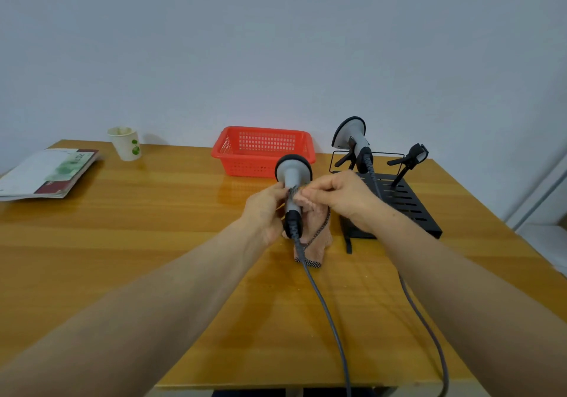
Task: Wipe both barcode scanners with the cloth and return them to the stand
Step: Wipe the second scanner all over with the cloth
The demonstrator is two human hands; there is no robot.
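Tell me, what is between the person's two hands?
Head view: the held scanner, gripped by the left hand, and the pinkish cloth pinched by the right hand.

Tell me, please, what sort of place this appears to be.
Likely an office or shop desk: a wooden table, a barcode scanner on its stand, a paper cup and a booklet.

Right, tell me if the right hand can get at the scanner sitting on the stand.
Probably yes. The docked scanner stands just behind the right hand with nothing between them, but that hand pinches the cloth against the held scanner in the left hand, so it must let go first.
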